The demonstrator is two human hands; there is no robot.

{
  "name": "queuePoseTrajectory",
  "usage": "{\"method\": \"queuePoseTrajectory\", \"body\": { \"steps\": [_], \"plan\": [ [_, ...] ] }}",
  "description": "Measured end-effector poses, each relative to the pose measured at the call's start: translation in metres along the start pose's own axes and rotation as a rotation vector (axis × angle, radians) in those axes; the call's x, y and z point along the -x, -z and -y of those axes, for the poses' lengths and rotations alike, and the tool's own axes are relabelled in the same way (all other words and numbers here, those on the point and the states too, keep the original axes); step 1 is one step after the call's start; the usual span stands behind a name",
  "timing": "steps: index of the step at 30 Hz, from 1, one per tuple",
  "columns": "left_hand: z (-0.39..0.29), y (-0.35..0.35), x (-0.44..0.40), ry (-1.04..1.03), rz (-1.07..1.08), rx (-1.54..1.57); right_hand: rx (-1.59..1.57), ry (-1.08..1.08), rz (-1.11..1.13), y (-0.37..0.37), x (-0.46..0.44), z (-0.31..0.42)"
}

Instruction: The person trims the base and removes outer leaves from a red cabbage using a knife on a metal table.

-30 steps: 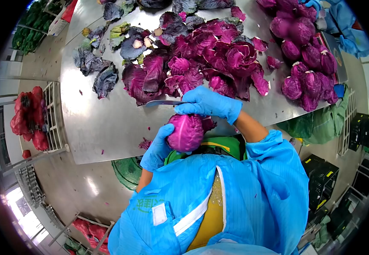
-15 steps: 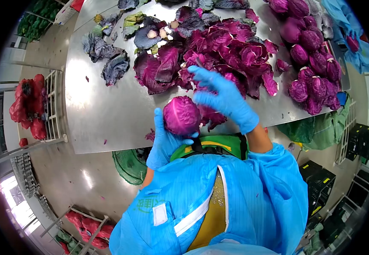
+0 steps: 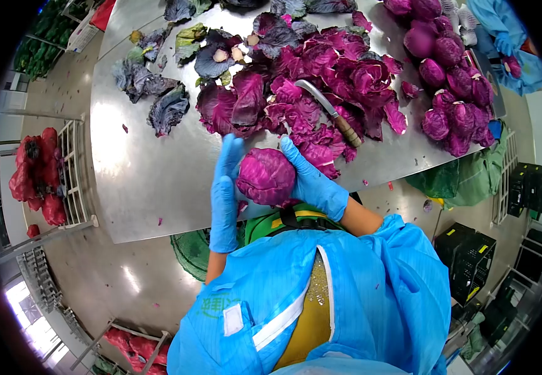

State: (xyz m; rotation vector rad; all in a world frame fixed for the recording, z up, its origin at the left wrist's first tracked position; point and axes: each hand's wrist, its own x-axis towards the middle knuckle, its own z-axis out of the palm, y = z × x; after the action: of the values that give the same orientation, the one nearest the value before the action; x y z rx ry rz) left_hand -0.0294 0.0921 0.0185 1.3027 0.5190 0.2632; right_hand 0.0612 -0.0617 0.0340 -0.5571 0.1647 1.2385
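Note:
A round red cabbage (image 3: 266, 177) is between my two gloved hands at the table's near edge. My right hand (image 3: 318, 186) cups its right side, with the thumb and fingers partly behind it. On the left, my left hand (image 3: 224, 200) has its fingers stretched out flat alongside the cabbage; whether it presses on it I cannot tell. A curved knife (image 3: 339, 120) with a wooden handle lies on the pile of loose purple leaves (image 3: 296, 112) just beyond my hands.
Trimmed red cabbages (image 3: 458, 87) are heaped at the table's right side. Dark outer leaves (image 3: 152, 87) lie on the metal table (image 3: 139, 181) to the left. Another person's blue sleeve (image 3: 480, 22) shows at the upper right. Black crates (image 3: 467, 259) stand on the floor at right.
My right hand has let go of the knife, which now lies on the leaves, and has come down to the cabbage. My left hand has turned, its fingers now straight up beside it.

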Motion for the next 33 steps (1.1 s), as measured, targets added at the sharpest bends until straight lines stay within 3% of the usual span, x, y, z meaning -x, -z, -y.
{"method": "queuePoseTrajectory", "body": {
  "steps": [3,4,7,8,9,10,12,14,15,17,21,24,27,33],
  "plan": [
    [0.020,0.001,-0.005,0.030,0.251,0.329,0.078,-0.006,-0.014,-0.007,0.002,-0.007],
    [0.026,0.002,-0.005,0.128,0.206,0.510,0.214,0.024,0.038,-0.008,0.003,-0.009],
    [0.024,0.011,-0.012,0.353,0.503,1.194,0.583,-0.041,0.097,-0.008,0.012,0.003],
    [0.024,0.012,-0.014,0.391,0.475,1.249,0.738,-0.074,0.071,0.003,0.010,0.008],
    [0.028,0.015,-0.015,0.330,0.497,1.074,0.839,-0.193,-0.030,0.007,0.010,0.018],
    [0.032,0.016,-0.014,0.270,0.515,0.900,0.964,-0.136,-0.093,0.008,0.015,0.026],
    [0.032,0.018,-0.014,0.360,0.412,0.834,1.115,-0.093,-0.274,-0.004,0.023,0.043],
    [0.021,0.020,-0.015,0.655,0.161,1.028,1.087,0.210,-0.333,-0.005,0.025,0.034],
    [0.013,0.018,-0.015,0.652,0.082,0.927,1.067,0.364,-0.360,-0.005,0.026,0.031],
    [-0.001,0.011,-0.014,0.644,-0.067,0.722,1.215,0.355,-0.255,-0.026,0.023,0.029],
    [-0.013,0.006,-0.013,0.426,0.032,0.527,1.380,0.506,-0.160,-0.017,-0.006,0.000],
    [-0.023,0.014,-0.006,0.195,0.157,0.497,1.195,0.578,-0.088,-0.011,-0.007,0.001],
    [-0.039,0.009,0.002,0.125,0.254,0.410,1.121,0.670,-0.016,-0.012,-0.003,0.004],
    [-0.024,0.004,0.007,-0.039,0.059,0.293,1.195,0.779,0.040,-0.012,0.001,0.011]
  ]
}}
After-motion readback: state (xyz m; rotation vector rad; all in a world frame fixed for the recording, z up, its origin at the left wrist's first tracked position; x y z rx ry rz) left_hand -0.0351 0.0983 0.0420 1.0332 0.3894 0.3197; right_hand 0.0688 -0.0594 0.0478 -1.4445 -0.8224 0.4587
